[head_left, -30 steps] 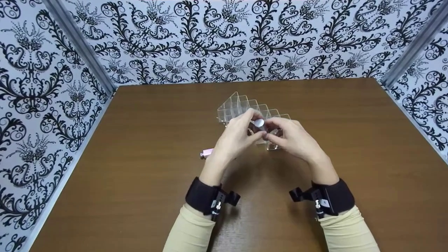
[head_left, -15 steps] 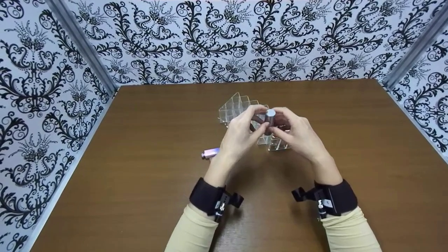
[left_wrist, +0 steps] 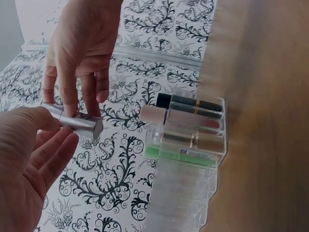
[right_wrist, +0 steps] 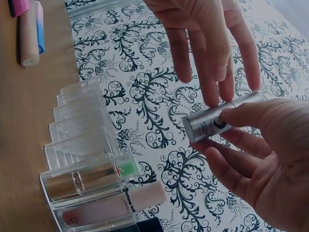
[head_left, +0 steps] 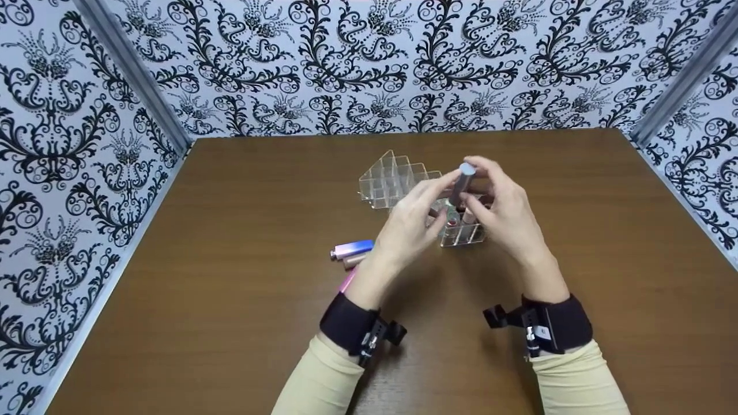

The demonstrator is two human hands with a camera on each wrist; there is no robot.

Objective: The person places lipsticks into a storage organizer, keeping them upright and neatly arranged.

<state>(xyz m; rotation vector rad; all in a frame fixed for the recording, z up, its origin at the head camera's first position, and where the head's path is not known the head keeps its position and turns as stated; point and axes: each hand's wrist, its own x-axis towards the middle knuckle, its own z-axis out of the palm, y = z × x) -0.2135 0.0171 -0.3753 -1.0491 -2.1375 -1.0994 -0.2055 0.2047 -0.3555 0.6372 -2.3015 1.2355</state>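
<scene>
Two of your forearms in pale yellow sleeves (head_left: 317,380) reach forward over one brown bench (head_left: 259,311) and angle inward. Ahead of them stands one clear stepped organiser (head_left: 380,178), its left compartments unfilled. Several stored tubes (left_wrist: 190,119) stand upright at its right end; they overlap, so you can't get a sure count.

Your left grip (head_left: 412,225) and right grip (head_left: 510,216) face each other above that filled end. Each wrist wears one black band (head_left: 349,325).

Three tubes lie on the bench beside your left wrist: one blue-and-pink tube (head_left: 353,249), its knobbed pink end pointing left; one beige tube (head_left: 353,261), just beside it; and one pink tube (head_left: 348,280), mostly hidden.

One silver tube (head_left: 461,185) is up between your hands, above the organiser. Its long axis runs nearly upright, the pale end facing up and leaning slightly right. Your right thumb and fingers pinch it; your left grip is loose, fingers extended to its upper part, thumb apart from it.
</scene>
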